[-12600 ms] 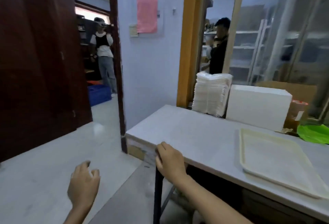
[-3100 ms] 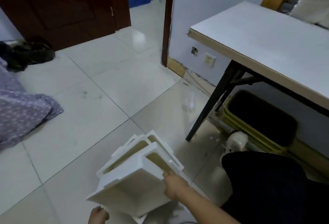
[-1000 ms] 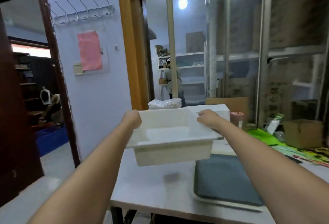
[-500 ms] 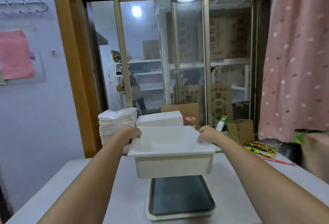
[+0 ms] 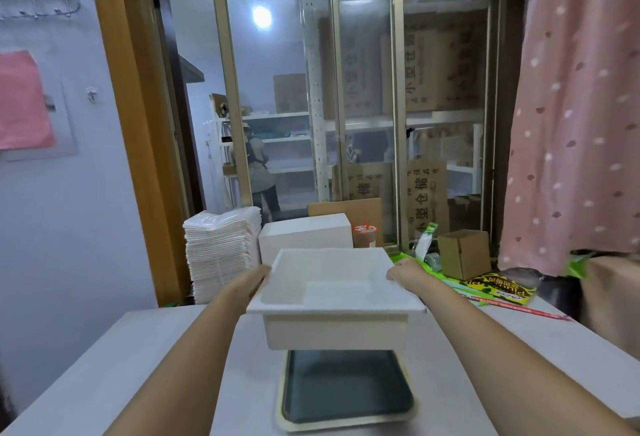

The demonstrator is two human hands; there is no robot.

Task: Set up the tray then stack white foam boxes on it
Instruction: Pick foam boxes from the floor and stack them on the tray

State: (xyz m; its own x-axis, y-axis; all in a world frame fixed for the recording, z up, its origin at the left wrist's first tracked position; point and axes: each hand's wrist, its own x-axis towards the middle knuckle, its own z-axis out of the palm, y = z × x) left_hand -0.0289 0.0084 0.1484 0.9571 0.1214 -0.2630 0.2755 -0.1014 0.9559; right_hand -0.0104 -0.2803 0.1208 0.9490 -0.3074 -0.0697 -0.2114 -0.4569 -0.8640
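I hold a white foam box (image 5: 334, 297), open side up, in the air over the far end of the tray (image 5: 346, 425). The tray is cream-rimmed with a dark mat inside and lies lengthwise on the table in front of me. My left hand (image 5: 254, 281) grips the box's left rim and my right hand (image 5: 403, 273) grips its right rim. The box hides the tray's far end and most of my fingers.
On the grey table (image 5: 121, 366), a bagged stack of white foam lids (image 5: 221, 252) and a closed white foam block (image 5: 304, 236) stand at the back. A small cardboard box (image 5: 462, 253), a cup (image 5: 363, 234) and green packets lie back right. A pink curtain (image 5: 581, 124) hangs at right.
My view has swung right and squared up to the table. The box, held in both hands, has come lower over the tray's far end.
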